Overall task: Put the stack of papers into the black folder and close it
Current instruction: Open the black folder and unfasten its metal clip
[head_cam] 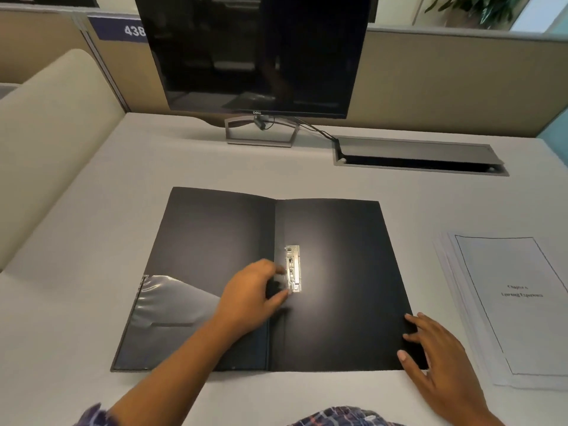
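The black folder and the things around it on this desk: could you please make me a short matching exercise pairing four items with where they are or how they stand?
Items:
1. black folder
2. stack of papers
3. left hand
4. right hand

States:
A. lying on the desk to the right of the folder
B. at the metal clip by the spine
C. spread open and flat, no sheets in it
D. resting on the folder's lower right corner

Pairs: 1-C, 2-A, 3-B, 4-D
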`<state>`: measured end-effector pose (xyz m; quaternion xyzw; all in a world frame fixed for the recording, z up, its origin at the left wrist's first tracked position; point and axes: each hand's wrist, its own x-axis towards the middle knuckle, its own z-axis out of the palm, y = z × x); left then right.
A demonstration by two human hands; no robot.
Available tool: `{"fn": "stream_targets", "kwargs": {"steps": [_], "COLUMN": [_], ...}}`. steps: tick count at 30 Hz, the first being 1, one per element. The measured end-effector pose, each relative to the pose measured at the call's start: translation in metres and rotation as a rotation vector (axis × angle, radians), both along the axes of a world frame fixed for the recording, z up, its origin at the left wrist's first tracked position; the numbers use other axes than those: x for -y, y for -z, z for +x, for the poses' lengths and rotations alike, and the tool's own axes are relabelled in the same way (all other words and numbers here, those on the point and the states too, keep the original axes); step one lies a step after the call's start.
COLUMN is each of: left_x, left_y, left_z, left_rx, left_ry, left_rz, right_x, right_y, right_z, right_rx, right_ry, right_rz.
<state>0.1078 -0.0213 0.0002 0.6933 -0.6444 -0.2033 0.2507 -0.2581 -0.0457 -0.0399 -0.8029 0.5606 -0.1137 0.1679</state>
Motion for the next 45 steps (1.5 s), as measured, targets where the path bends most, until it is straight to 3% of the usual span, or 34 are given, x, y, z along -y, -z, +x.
{"fn": "stream_targets", "kwargs": {"steps": [9, 18, 34, 45], "left_x": [0.060, 0.063, 0.053, 0.057], "left_y": [0.026, 0.040, 0.047, 0.046], "left_z": [0.018, 0.026, 0.017, 0.015], "left_rx": [-0.026, -0.171, -0.048, -0.379], "left_ry": [0.198, 0.186, 0.116, 0.018], "left_rz": [0.060, 0.157, 0.054, 0.039], "right_x": [0.001, 0.002, 0.003, 0.002], "right_y": [-0.005, -0.008, -0.008, -0.013], "right_z": [0.004, 0.007, 0.010, 0.013], "right_rx": [-0.060, -0.042, -0.109, -0.095], "right_ry": [0.001, 0.015, 0.034, 0.039], "right_rz": [0.000, 0.003, 0.030, 0.026]}}
